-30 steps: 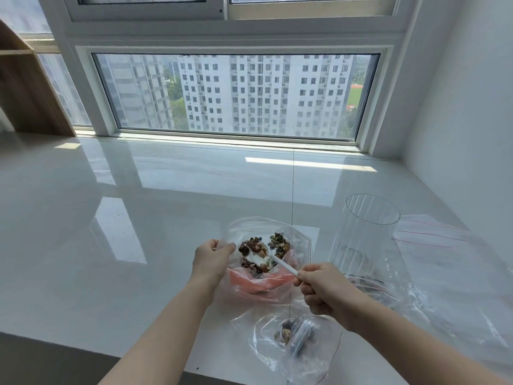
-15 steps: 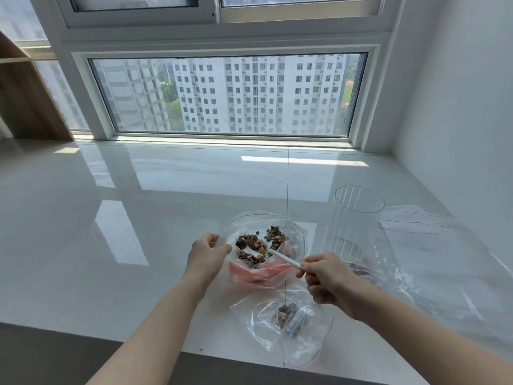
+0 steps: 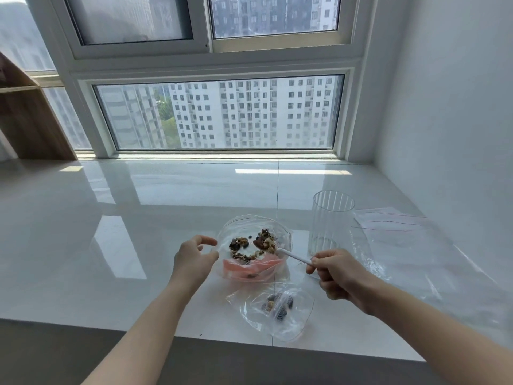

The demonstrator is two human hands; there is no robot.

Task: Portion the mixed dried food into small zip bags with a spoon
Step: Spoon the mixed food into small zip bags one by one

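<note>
Change: a second ago my left hand (image 3: 194,259) gripped the rim of the big zip bag (image 3: 254,247); now its grip is wide, fingers spread just beside that rim, touching nothing I can make out.
Spoon: my right hand (image 3: 337,273) pinches the white spoon (image 3: 291,255) by its handle; the bowl has come up out of the mix heaped with nuts and dark fruit, where earlier it lay buried in it.
Meaning: I judge a scoop is loaded and due for the small zip bag (image 3: 277,309), which lies nearer me than the big bag and already holds a few pieces.
Dried food: lumpy, matte browns and blacks, piled in the big bag's open mouth.
Bags: thin clear film, crinkled and limp; the big one sits over something pink.
Beside the big bag: a ribbed clear cup (image 3: 330,226) upright to its right, flat spare bags (image 3: 402,240) beyond.
Table: glossy white stone (image 3: 111,245), mirror-bright.
</note>
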